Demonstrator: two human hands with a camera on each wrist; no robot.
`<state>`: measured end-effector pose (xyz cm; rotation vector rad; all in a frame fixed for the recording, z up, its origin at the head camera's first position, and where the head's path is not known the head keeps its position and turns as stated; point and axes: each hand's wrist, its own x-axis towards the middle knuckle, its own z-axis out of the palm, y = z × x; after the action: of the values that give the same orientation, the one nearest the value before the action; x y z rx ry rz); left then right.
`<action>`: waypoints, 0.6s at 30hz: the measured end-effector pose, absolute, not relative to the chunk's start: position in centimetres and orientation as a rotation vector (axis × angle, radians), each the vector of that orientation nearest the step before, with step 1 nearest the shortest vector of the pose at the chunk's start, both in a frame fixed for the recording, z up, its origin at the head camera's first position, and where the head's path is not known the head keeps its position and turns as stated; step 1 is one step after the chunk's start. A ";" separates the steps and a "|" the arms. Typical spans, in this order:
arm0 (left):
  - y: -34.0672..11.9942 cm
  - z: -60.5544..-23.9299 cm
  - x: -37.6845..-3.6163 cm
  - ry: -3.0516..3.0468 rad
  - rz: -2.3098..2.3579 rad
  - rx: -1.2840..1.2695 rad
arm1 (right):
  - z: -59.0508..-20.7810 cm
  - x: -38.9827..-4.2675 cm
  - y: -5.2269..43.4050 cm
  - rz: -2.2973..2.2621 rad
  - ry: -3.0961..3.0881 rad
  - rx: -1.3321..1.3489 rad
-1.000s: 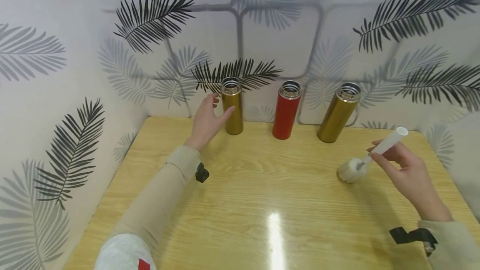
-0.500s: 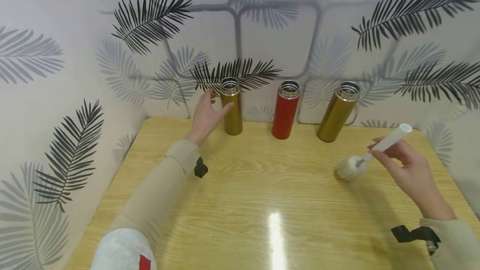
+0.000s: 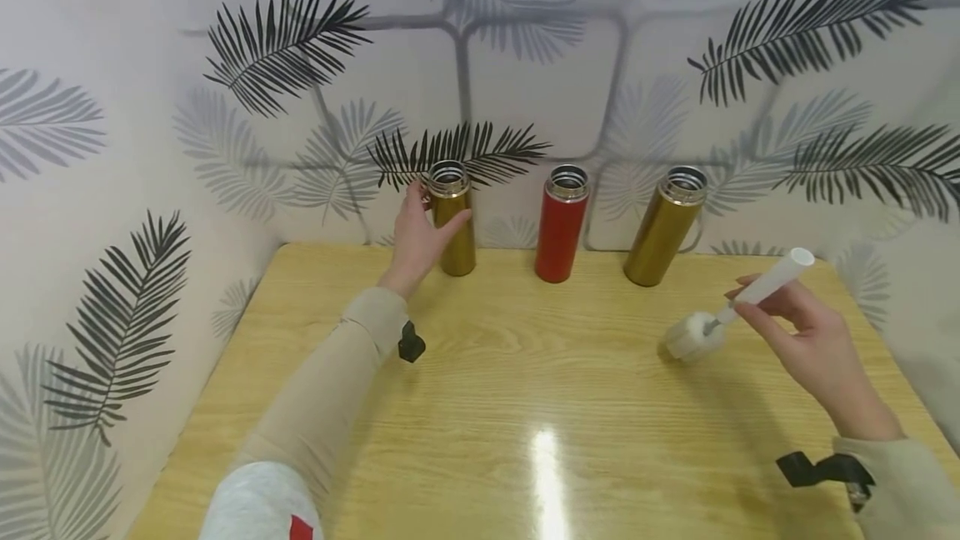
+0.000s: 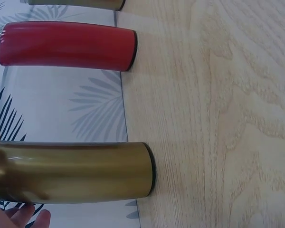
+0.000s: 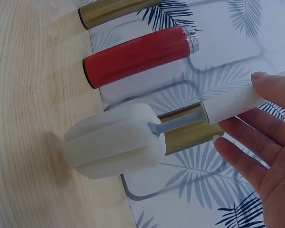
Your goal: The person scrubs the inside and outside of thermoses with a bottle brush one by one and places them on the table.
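My left hand is at a gold vacuum flask on the left, upright and lidless. The thumb crosses the flask's front; the fingertips show right at its side, not wrapped behind it. In the left wrist view, thumb and fingers lie on opposite sides of the flask. My right hand pinches a bottle brush by its white handle, between thumb and fingers. Its ribbed white sponge head points down to the left, close over the table.
A red flask and a second gold flask stand lidless along the back of the wood-grain table. Behind them rises a leaf-patterned wall. A light reflection shows on the tabletop near the front.
My left hand has come nearer to the left gold flask, its thumb now reaching the flask's far side. The right hand keeps its pinch on the brush. The head view has shifted slightly.
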<state>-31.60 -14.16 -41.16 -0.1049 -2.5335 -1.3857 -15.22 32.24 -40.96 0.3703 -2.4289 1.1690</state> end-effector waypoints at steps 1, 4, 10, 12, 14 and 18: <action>-14.1 -41.2 -31.7 -2.529 -1.394 -0.100 | -40.9 -15.2 32.3 1.163 -2.432 0.368; -14.1 -41.1 -32.1 -2.519 -1.407 -0.100 | -40.7 -15.2 32.3 1.148 -2.452 0.355; -14.4 -40.8 -32.3 -2.522 -1.398 -0.116 | -40.3 -15.3 31.9 1.133 -2.458 0.402; -14.3 -40.7 -32.3 -2.529 -1.392 -0.117 | -40.2 -15.2 31.8 1.130 -2.447 0.427; -14.1 -40.8 -32.4 -2.533 -1.392 -0.115 | -40.1 -15.1 31.8 1.126 -2.436 0.451; -13.7 -40.7 -32.4 -2.514 -1.416 -0.112 | -40.1 -14.9 31.8 1.119 -2.432 0.467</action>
<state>-32.35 -13.66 -40.73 -0.1120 -2.5143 -1.4162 -14.89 31.84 -40.06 0.4673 -2.4320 1.1188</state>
